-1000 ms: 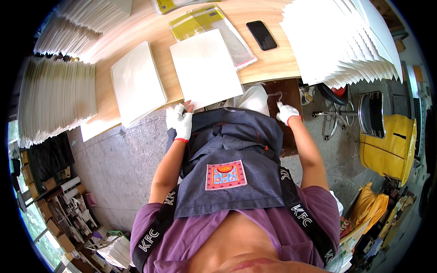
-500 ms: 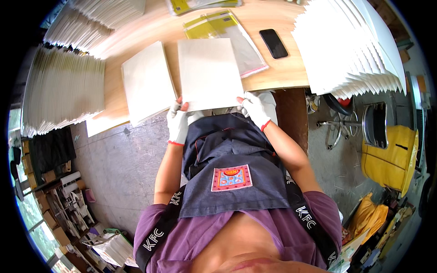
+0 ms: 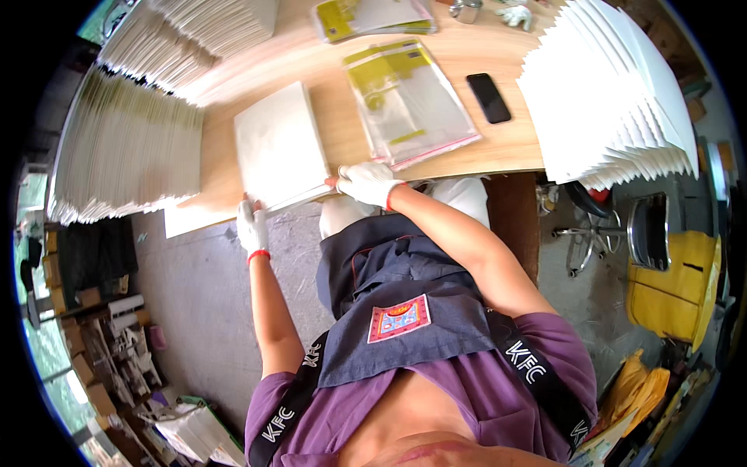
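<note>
A flat stack of white paper sheets (image 3: 282,144) lies on the left middle of the table, its near edge at the table's front. My left hand (image 3: 251,227), in a white glove with a red cuff and bare fingertips, pinches the near left corner. At the near right corner my right hand (image 3: 367,185), gloved the same way, has its fingers closed on the paper edge. How many sheets each hand holds is hard to tell. To the right of the stack lie clear plastic bags (image 3: 412,101) with yellow-green print and a pink edge strip.
Tall stacks of folded white paper (image 3: 128,148) stand at left; another fanned pile (image 3: 615,101) stands at right. A black phone (image 3: 489,98) lies beside the bags. More bags (image 3: 373,17), a metal cup (image 3: 465,9) and a glove (image 3: 515,15) are farther back. A chair (image 3: 647,232) stands right.
Both hands have moved left, carrying the white sheet from the middle onto the left stack. The plastic bags beneath it are now uncovered. The view has shifted slightly.
</note>
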Demonstrator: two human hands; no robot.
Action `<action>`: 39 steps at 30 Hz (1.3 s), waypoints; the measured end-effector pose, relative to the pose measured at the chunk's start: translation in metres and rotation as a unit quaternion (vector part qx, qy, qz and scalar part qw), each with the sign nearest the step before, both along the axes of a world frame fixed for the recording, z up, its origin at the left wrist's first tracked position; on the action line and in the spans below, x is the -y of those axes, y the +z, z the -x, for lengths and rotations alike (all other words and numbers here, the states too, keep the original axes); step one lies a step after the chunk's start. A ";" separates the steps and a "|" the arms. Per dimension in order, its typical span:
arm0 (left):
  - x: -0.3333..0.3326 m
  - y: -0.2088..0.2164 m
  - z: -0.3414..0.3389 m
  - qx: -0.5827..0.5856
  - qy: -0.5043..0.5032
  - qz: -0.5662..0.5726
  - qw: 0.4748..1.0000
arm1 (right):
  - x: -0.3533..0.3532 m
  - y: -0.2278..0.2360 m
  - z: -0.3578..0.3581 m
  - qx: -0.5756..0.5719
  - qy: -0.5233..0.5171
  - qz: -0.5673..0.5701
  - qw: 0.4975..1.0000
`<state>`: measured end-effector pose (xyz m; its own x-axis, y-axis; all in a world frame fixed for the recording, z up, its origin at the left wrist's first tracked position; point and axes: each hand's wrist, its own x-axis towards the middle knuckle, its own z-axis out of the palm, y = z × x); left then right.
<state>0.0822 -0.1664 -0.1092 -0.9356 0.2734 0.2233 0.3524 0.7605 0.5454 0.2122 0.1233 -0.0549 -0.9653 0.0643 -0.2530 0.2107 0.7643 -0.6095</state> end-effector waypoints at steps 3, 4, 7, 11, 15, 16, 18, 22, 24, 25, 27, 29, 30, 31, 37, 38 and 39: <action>0.027 -0.042 0.012 0.061 -0.004 -0.128 0.990 | -0.055 0.027 -0.062 -0.077 0.054 -0.025 0.995; 0.015 -0.044 0.011 0.058 0.011 -0.174 0.983 | -0.079 0.045 -0.089 -0.104 0.066 -0.116 0.986; -0.002 -0.008 -0.002 -0.014 0.099 -0.029 0.995 | -0.132 0.148 -0.151 -0.083 -0.024 -0.137 0.987; -0.044 0.039 -0.030 -0.211 0.044 -0.029 0.976 | -0.182 0.249 -0.224 -0.396 -0.229 -0.214 0.863; -0.091 0.053 -0.045 -0.217 -0.065 -0.095 0.969 | -0.258 0.311 -0.265 -0.247 -0.252 -0.615 0.705; -0.107 0.062 -0.055 -0.206 -0.072 -0.108 0.970 | -0.271 0.308 -0.265 -0.226 -0.235 -0.620 0.713; -0.138 0.077 -0.069 -0.183 -0.088 -0.138 0.969 | -0.291 0.308 -0.266 -0.205 -0.214 -0.614 0.731; -0.170 0.059 -0.071 -0.162 -0.205 -0.203 0.943 | -0.306 0.316 -0.273 -0.235 -0.180 -0.627 0.721; -0.182 0.076 -0.090 -0.185 -0.213 -0.110 0.953 | -0.315 0.311 -0.278 -0.298 -0.138 -0.640 0.695; -0.184 0.071 -0.090 -0.172 -0.235 -0.126 0.948 | -0.317 0.310 -0.284 -0.339 -0.107 -0.647 0.674; -0.191 0.064 -0.090 -0.152 -0.273 -0.116 0.943 | -0.309 0.308 -0.306 -0.406 -0.044 -0.667 0.623; -0.190 0.057 -0.092 -0.118 -0.304 -0.095 0.941 | -0.279 0.297 -0.326 -0.382 -0.103 -0.647 0.652; -0.191 0.053 -0.094 -0.079 -0.298 -0.086 0.947 | -0.256 0.293 -0.325 -0.370 -0.144 -0.629 0.669; -0.196 0.049 -0.097 -0.058 -0.308 -0.058 0.948 | -0.239 0.285 -0.326 -0.395 -0.159 -0.616 0.663; -0.231 0.036 -0.095 -0.057 -0.354 0.060 0.931 | -0.221 0.222 -0.382 -0.305 -0.521 0.278 0.747; -0.244 0.031 -0.093 -0.067 -0.363 0.074 0.926 | -0.226 0.236 -0.382 -0.281 -0.492 0.441 0.696; -0.254 0.035 -0.093 -0.050 -0.355 0.146 0.922 | -0.246 0.236 -0.387 -0.312 -0.466 0.481 0.674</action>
<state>0.1752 0.0874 -0.0743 -0.4761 0.8713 0.1187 0.8554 0.4276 0.2923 0.5994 0.3697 0.1812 -0.5567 0.8122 -0.1743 -0.1997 -0.3345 -0.9210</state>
